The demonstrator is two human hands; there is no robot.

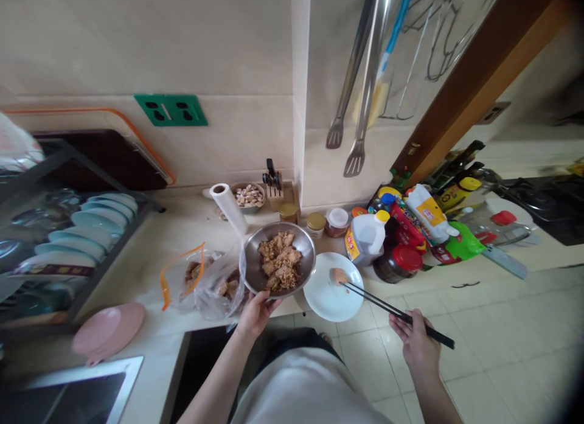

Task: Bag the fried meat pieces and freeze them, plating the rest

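My left hand [257, 316] grips the near rim of a steel bowl [252, 253], thumb over the edge. Chunks of meat coated in a brown seasoning [280, 261] fill its middle. In my right hand [417, 339] is a pair of black chopsticks [387, 307], fingers closed around them. Their tips touch a single piece of meat [339, 276] on a white plate [331, 305]. The plate stands just right of the bowl, at the counter's front edge. Left of the bowl lie a clear plastic bag [214, 301] and an orange-edged zip bag [180, 281], both with brownish food inside.
Behind the bowl stand a plastic-film roll [228, 208], a bowl of garlic [249, 196] and small jars [315, 223]. Bottles, including a white jug [365, 238], crowd the right. A dish rack [123, 235] and a pink lid [109, 330] are left. Metal spatulas [356, 159] hang above.
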